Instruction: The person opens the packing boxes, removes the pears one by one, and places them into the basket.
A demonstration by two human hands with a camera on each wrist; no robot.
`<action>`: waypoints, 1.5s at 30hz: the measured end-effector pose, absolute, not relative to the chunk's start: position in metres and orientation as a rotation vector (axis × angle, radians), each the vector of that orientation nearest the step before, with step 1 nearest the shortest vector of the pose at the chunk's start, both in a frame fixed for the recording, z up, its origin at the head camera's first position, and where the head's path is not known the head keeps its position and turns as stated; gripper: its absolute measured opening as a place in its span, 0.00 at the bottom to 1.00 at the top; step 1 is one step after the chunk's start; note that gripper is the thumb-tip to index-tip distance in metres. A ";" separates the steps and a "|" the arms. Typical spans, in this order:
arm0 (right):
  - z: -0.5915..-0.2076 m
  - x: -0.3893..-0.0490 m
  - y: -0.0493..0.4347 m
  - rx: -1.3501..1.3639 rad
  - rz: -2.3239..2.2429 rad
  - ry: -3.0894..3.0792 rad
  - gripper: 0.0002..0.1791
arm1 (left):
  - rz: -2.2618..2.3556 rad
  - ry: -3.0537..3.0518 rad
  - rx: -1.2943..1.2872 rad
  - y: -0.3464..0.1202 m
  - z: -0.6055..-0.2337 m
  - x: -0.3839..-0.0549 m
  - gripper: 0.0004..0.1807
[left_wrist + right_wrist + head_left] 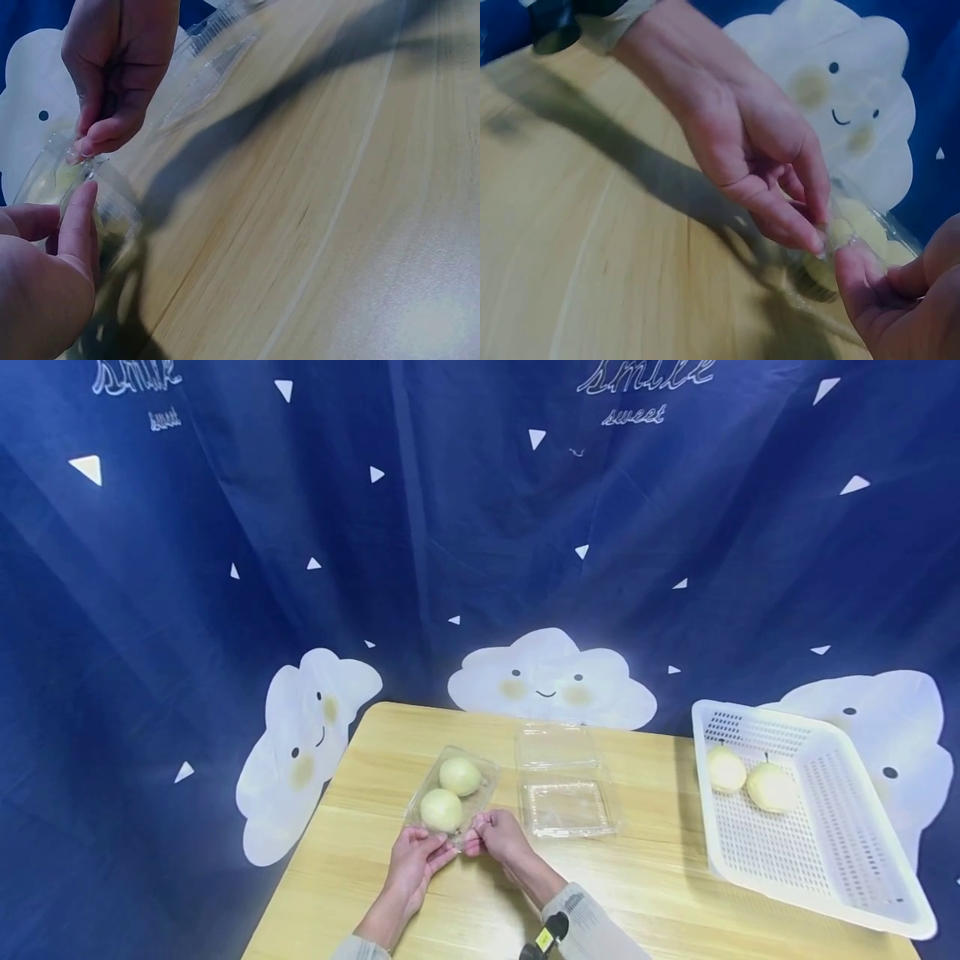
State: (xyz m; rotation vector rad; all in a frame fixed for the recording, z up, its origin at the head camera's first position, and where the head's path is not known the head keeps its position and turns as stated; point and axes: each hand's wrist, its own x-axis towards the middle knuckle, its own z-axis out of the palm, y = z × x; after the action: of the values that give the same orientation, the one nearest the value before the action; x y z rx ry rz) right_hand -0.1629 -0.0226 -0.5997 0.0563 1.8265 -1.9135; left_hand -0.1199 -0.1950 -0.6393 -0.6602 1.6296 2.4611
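Observation:
A transparent plastic box [487, 770] lies near the left side of the table, holding two pale yellow pears [441, 811], one behind the other. At the box's near edge, my left hand [415, 863] pinches the plastic between thumb and fingers. Beside it my right hand [501, 837] pinches the rim close to the near right corner, its fingertips bent inward. The left wrist view has the two hands' fingertips almost meeting at the edge. Through the plastic, the pears [859, 225] show behind the fingers in the right wrist view.
Right of the hands, a second transparent box [570, 807] lies with its lid folded back on the wooden table [645, 877]. A white perforated basket [847, 802] at the far right contains two more pears [772, 787]. A blue curtain [480, 527] with clouds hangs behind the table.

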 end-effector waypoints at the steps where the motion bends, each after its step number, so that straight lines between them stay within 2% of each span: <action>1: -0.599 -0.163 -0.023 0.047 -1.916 1.824 0.11 | 2.460 1.630 -0.657 -0.195 -0.639 -0.120 0.17; 37: -0.596 -0.162 -0.014 0.159 -1.957 1.844 0.10 | 2.490 1.626 -0.618 -0.189 -0.644 -0.117 0.19; 45: -0.600 -0.170 -0.011 0.257 -2.003 1.875 0.13 | 2.506 1.603 -0.634 -0.191 -0.645 -0.118 0.19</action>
State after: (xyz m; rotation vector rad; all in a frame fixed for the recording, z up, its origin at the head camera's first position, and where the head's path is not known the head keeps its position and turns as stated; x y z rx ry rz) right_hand -0.1701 -0.0111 -0.6002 0.2567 1.8750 -2.0034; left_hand -0.1184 -0.1914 -0.6455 -0.6342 1.6028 2.5055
